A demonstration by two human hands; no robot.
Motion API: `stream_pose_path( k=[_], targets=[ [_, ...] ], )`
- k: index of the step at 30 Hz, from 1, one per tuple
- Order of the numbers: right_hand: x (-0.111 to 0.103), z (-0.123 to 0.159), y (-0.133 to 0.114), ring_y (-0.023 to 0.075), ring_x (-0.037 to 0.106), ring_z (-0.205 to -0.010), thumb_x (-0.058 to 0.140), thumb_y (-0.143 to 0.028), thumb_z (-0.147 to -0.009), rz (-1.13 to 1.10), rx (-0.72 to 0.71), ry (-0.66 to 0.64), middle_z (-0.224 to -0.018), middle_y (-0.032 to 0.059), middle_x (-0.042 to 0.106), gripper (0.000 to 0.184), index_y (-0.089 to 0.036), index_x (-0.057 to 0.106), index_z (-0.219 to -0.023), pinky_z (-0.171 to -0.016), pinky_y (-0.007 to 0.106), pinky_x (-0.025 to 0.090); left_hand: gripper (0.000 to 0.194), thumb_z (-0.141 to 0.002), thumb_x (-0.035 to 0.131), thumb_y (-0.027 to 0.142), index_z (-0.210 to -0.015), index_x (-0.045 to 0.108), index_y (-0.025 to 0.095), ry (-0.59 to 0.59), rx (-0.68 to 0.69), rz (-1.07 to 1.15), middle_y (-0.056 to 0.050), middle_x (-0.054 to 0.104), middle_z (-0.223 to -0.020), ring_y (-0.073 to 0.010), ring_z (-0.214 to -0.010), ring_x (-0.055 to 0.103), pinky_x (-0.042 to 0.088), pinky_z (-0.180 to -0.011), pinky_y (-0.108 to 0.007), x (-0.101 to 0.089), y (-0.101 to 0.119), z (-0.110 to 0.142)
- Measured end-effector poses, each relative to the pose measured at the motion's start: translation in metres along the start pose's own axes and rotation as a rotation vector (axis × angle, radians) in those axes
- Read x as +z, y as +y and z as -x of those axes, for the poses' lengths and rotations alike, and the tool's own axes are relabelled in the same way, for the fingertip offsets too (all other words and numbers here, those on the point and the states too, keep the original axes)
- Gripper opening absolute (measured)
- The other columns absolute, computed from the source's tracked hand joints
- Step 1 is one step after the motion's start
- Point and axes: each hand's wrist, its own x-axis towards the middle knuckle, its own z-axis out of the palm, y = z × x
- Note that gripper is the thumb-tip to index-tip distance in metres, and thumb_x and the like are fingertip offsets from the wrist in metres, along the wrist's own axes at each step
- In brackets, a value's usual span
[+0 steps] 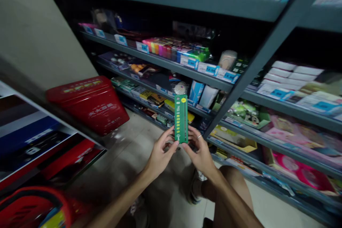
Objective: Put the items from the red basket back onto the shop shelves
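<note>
Gray metal shelving packed with priced goods lines a narrow shop aisle, its pale floor meeting a beige wall.

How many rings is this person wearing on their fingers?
1: a ring on a finger of the right hand, beside the green card. The left hand shows none, but some fingers are partly hidden.

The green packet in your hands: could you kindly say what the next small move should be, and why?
Probably turn the green packet over to see its back: its printed front already faces you, and the left hand and right hand hold only its lower end, leaving it free to rotate.
</note>
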Motion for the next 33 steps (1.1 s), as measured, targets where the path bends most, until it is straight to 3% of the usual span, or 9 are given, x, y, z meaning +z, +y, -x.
stream_pose_path(
  k=[3,7,12,18,23,29,33],
  targets=[
    [-0.002,-0.002,0.0,0.0289,0.075,-0.123,0.078,-0.043,-0.108,0.036,-0.022,0.004,-0.14,0.0117,0.074,0.065,-0.029,0.051,-0.165,-0.104,0.045,0.066,0.066,-0.101,0.08,0.045,-0.163,0.061,0.03,-0.019,0.019,-0.016,-0.005,0.076,-0.102,-0.0175,-0.081,0.069,0.06,-0.067,-0.026,0.0,-0.003,-0.003],
    [-0.003,-0.002,0.005,0.0291,0.075,-0.122,0.078,-0.043,-0.108,0.067,-0.037,0.026,-0.14,0.0117,0.075,0.065,-0.03,0.052,-0.166,-0.106,0.047,0.065,0.07,-0.102,0.079,0.047,-0.166,0.058,0.029,-0.035,0.037,-0.034,-0.005,0.076,-0.101,-0.0171,-0.077,0.066,0.059,-0.064,-0.026,0.0,-0.007,-0.006],
    [-0.005,-0.002,0.005,0.0288,0.075,-0.122,0.079,-0.044,-0.107,0.08,-0.033,0.036,-0.142,0.0119,0.075,0.068,-0.029,0.053,-0.167,-0.105,0.045,0.066,0.073,-0.101,0.081,0.045,-0.169,0.056,0.031,-0.043,0.045,-0.056,-0.007,0.076,-0.108,-0.0186,-0.089,0.071,0.061,-0.066,-0.024,-0.001,-0.01,-0.009],
    [-0.015,0.0,-0.001,0.0299,0.079,-0.118,0.08,-0.048,-0.105,0.19,-0.048,0.081,-0.141,0.0104,0.079,0.062,-0.027,0.065,-0.162,-0.108,0.047,0.065,0.07,-0.092,0.091,0.042,-0.158,0.07,0.031,-0.052,0.117,-0.097,-0.007,0.065,-0.129,-0.0143,-0.088,0.071,0.066,-0.067,-0.023,-0.002,-0.006,-0.009],
    [-0.018,0.0,0.0,0.0327,0.079,-0.124,0.075,-0.052,-0.107,0.234,-0.032,0.143,-0.142,0.011,0.078,0.051,-0.025,0.076,-0.15,-0.118,0.053,0.061,0.056,-0.097,0.086,0.042,-0.149,0.077,0.025,-0.063,0.115,-0.084,-0.007,0.067,-0.12,-0.0156,-0.088,0.072,0.07,-0.065,-0.025,-0.003,-0.005,-0.007],
    [-0.02,0.001,0.0,0.0314,0.081,-0.12,0.08,-0.051,-0.104,0.264,-0.086,0.158,-0.137,0.0108,0.081,0.052,-0.025,0.077,-0.149,-0.108,0.046,0.067,0.06,-0.094,0.09,0.043,-0.148,0.078,0.02,-0.065,0.193,-0.188,-0.012,0.073,-0.129,-0.0181,-0.096,0.077,0.069,-0.072,-0.023,-0.006,-0.001,-0.006],
    [-0.02,-0.001,-0.003,0.0292,0.083,-0.112,0.079,-0.046,-0.106,0.285,-0.138,0.152,-0.133,0.0103,0.082,0.049,-0.027,0.075,-0.151,-0.102,0.043,0.069,0.049,-0.101,0.081,0.039,-0.145,0.079,0.017,-0.063,0.291,-0.241,-0.015,0.076,-0.133,-0.0227,-0.106,0.079,0.07,-0.077,-0.025,-0.007,0.002,-0.004]
  ],
)
